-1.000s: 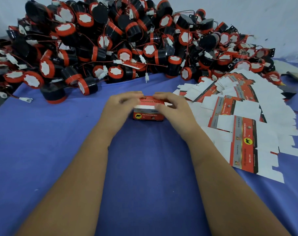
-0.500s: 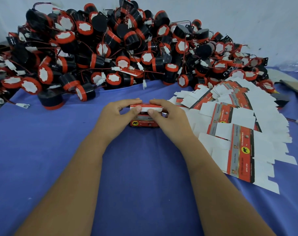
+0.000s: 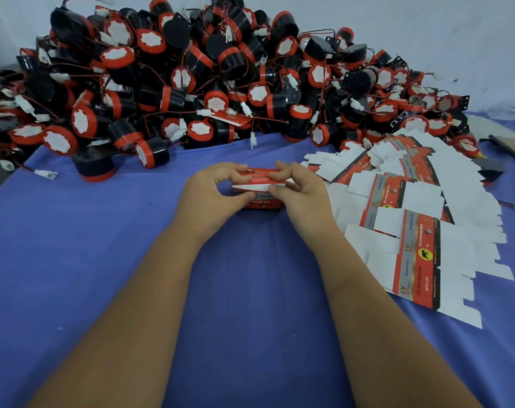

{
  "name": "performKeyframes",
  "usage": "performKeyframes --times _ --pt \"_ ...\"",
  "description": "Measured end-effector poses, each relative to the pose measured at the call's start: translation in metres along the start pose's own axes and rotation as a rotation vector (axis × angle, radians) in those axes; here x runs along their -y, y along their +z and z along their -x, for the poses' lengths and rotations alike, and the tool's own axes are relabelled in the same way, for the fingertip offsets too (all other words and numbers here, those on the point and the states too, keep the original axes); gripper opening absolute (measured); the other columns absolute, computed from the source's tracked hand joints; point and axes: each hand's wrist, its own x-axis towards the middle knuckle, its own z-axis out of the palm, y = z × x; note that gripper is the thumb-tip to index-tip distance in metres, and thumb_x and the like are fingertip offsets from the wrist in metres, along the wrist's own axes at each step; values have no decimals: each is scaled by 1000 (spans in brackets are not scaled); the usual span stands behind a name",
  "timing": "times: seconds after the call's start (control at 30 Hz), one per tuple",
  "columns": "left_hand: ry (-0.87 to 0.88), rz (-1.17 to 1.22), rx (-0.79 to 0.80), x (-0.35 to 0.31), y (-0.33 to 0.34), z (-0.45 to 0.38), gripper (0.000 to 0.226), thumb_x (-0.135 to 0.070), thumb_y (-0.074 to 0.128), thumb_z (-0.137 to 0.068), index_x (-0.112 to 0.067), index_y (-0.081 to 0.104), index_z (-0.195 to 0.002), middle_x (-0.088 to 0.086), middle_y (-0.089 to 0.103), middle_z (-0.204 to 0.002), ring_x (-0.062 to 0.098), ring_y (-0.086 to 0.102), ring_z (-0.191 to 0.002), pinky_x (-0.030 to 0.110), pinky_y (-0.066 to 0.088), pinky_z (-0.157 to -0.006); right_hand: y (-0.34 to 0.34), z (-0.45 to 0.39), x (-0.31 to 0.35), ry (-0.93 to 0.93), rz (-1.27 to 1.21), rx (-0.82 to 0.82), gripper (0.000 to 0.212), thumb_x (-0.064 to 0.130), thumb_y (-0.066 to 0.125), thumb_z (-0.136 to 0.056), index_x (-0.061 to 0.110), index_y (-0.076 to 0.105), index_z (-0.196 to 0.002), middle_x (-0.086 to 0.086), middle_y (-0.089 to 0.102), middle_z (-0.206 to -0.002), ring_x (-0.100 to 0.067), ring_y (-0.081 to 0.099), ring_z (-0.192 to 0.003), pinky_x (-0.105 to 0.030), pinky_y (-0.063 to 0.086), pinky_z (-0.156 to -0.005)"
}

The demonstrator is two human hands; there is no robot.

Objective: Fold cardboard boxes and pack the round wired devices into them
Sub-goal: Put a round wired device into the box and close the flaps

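Small red cardboard box [image 3: 260, 188] sits on blue cloth [image 3: 103, 245] at centre, directly ahead of both forearms, long axis running left to right. Left hand [image 3: 212, 195] pinches box's left end, fingers curled over top, thumb underneath front. Right hand [image 3: 300, 195] grips right end, fingertips [image 3: 272, 187] pressing white flap [image 3: 250, 187] along front edge. Both hands equally near, clamped on box from opposite ends. Flap appears partly tucked; closing likely next. Heap of round wired devices [image 3: 206, 78] lies beyond. Flat unfolded boxes [image 3: 412, 225] fan out to right.
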Motion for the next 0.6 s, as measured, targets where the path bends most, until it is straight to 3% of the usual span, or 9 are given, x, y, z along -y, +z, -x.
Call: performKeyframes --times 0.1,0.2,0.33,0.43,0.5,0.6 --pt "-27 -26 -15 -1 1 -1 25 -11 83 -78 -31 69 -77 -16 66 -108 4 60 -110 31 49 -99 -1 -2 -1 43 -95 3 23 4 56 -93 20 65 -80 -2 58 -136 -5 57 -112 -20 51 -86" --pt "-87 25 -26 -2 1 -1 22 -15 81 -80 -32 70 -75 -14 68 -108 -1 60 -105 28 52 -95 -1 -5 -3 38 -39 -16 13 12 55 -95 19 66 -94 3 60 -134 2 58 -104 -13 52 -80" --pt "-67 -30 -21 -4 2 0 21 -18 80 -81 -33 68 -72 -16 67 -107 3 58 -108 27 50 -93 1 -3 -7 -18 163 -26 21 13 51 -93 24 69 -93 6 55 -140 -9 54 -119 -35 51 -98" --pt "68 -268 -53 -9 3 1 16 -19 78 -82 -27 69 -71 -15 69 -103 15 56 -106 40 43 -97 0 0 -4 -117 389 -64 25 6 52 -88 26 66 -85 2 54 -140 -16 52 -108 -41 51 -91" --pt "201 -423 -68 -13 4 1 5 -17 75 -81 -17 73 -76 -5 74 -95 25 59 -98 45 43 -90 3 1 -2 -296 665 -138 17 -1 55 -82 8 68 -87 -9 58 -124 -26 50 -108 -44 50 -82" --pt "346 -529 1 -18 12 3 9 -9 72 -80 -11 78 -87 3 73 -92 31 61 -89 42 46 -77 10 6 3 -579 969 -247 6 -7 65 -68 -1 64 -71 -17 59 -82 -36 56 -79 -41 49 -67"
